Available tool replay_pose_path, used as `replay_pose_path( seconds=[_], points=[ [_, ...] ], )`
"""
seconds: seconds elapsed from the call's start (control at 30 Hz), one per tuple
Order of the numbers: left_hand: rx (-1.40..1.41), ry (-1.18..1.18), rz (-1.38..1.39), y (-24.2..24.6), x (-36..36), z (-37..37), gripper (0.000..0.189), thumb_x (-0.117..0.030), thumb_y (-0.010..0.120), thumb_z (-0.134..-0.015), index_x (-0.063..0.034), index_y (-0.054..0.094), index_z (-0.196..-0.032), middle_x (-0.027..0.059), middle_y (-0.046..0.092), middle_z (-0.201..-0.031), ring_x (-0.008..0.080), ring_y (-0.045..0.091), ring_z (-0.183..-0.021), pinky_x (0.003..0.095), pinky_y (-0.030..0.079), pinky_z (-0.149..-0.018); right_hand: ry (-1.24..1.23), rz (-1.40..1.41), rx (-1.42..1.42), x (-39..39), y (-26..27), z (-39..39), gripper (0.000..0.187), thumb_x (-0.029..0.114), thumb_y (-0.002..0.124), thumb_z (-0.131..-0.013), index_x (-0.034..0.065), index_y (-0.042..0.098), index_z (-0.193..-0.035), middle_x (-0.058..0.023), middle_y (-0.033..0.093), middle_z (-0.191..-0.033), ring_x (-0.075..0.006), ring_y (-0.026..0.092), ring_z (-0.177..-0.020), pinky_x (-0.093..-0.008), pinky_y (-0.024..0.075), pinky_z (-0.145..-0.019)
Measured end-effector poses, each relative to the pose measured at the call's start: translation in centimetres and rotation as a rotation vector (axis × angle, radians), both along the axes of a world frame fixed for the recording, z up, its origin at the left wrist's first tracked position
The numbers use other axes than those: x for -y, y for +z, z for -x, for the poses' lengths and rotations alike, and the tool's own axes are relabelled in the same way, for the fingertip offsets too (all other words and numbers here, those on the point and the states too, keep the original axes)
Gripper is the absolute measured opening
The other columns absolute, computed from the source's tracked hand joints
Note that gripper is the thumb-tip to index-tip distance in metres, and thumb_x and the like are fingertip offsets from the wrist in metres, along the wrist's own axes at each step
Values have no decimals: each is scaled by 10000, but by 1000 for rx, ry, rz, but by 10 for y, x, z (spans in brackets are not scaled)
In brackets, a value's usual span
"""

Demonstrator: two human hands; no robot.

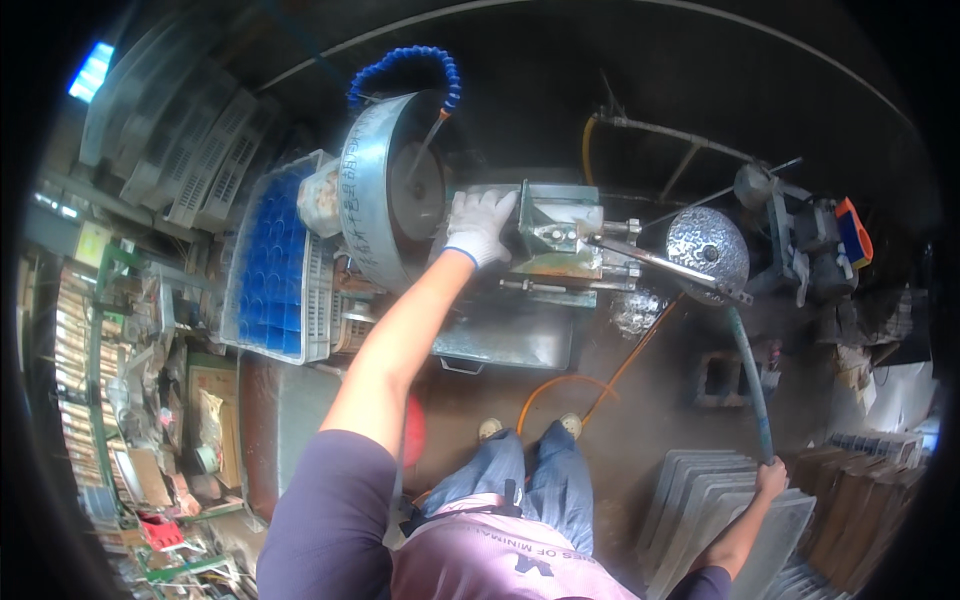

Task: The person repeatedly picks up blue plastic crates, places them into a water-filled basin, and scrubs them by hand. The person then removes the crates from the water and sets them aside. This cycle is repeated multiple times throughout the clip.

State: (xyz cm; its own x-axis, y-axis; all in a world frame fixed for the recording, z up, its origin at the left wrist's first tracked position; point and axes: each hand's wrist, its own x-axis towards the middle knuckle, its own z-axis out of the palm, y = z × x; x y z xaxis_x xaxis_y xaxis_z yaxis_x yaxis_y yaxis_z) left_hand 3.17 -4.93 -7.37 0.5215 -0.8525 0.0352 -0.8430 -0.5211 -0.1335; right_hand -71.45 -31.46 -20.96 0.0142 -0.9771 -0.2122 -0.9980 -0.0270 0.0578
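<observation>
My left hand [481, 221], in a white knit glove with a blue cuff edge, lies palm down close to the flat face of a large grinding wheel [418, 193]. The palm covers whatever is beneath it, so a held piece cannot be made out. Around the wheel runs a metal guard [365, 195] bearing handwriting. Just right of the glove is a metal slide fixture [561, 236] with bolts and rods. A long bar joins it to a round, bumpy metal disc [707, 247]. My bare right hand [770, 477] grips the end of a long lever handle [750, 375] that slopes up to the disc.
A blue segmented coolant hose [409, 54] arches over the wheel. At left sits a crate with blue dividers [271, 262]. A metal tray [502, 341] is below the fixture. An orange hose [559, 381] crosses the floor near my feet. Stacked grey trays [694, 502] stand lower right.
</observation>
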Motion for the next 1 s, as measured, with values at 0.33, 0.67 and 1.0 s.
replay_pose_path(
  seconds=[0.33, 0.67, 1.0],
  points=[
    [29, 70, -16, -7, -7, -10, 909, -381, 911, -591, -230, 538, -1406, 92, 646, -1231, 299, 585, -1191, 459, 380, -1046, -337, 52, -32, -180, -17, -73, 386, 301, 689, -809, 170, 740, -1168, -205, 746, -1023, -437, 705, -960, -561, 556, -822],
    [6, 80, -32, -3, -13, -14, 891, -346, 910, -592, -243, 543, -1397, 94, 644, -1225, 293, 590, -1204, 457, 373, -1038, -455, 138, -35, -241, -5, -122, 332, 305, 688, -829, 197, 741, -1138, -205, 746, -1015, -430, 709, -970, -559, 564, -820],
    [25, 105, -62, -3, -10, -14, 873, -379, 886, -581, -259, 544, -1376, 77, 642, -1232, 275, 597, -1209, 435, 383, -1033, -505, 191, -30, -248, -6, -127, 332, 380, 734, -853, 190, 712, -1125, -178, 749, -1036, -427, 704, -987, -559, 561, -819]
  ],
)
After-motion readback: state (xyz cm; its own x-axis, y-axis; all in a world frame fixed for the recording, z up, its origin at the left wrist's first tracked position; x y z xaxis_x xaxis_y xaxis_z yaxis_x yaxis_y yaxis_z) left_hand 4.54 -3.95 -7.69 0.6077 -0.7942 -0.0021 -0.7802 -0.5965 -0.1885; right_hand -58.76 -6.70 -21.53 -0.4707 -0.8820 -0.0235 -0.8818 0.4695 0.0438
